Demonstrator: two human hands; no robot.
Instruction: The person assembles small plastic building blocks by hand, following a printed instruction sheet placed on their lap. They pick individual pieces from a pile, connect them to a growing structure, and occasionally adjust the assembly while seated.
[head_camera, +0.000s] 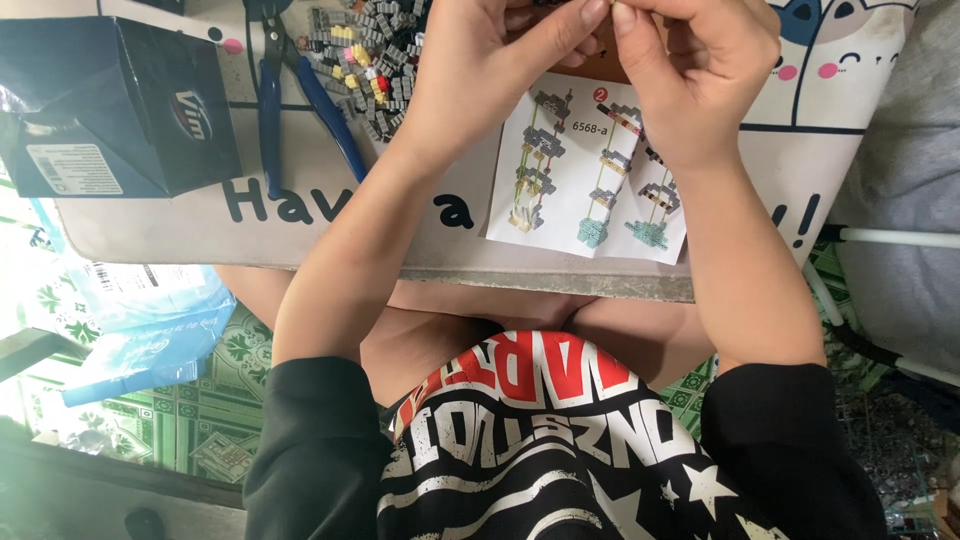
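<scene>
Head view shows left hand (480, 75) and right hand (700, 80) fingers pinching something tiny above the instruction sheet (590, 170); steady aligned pressing seems wise.

Dark blue box (110, 105) w/ white label (75, 168) lay on table's left end; white picture instruction sheet (590, 170) centre; light-blue plastic packs (150, 320) on floor below.

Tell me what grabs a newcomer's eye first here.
The two hands, left hand and right hand, pinched together at the top edge over a printed instruction sheet of block-model diagrams. Left of them lie a heap of small grey, yellow and red bricks and blue-handled pliers, with a dark blue box at the table's far left.
</scene>
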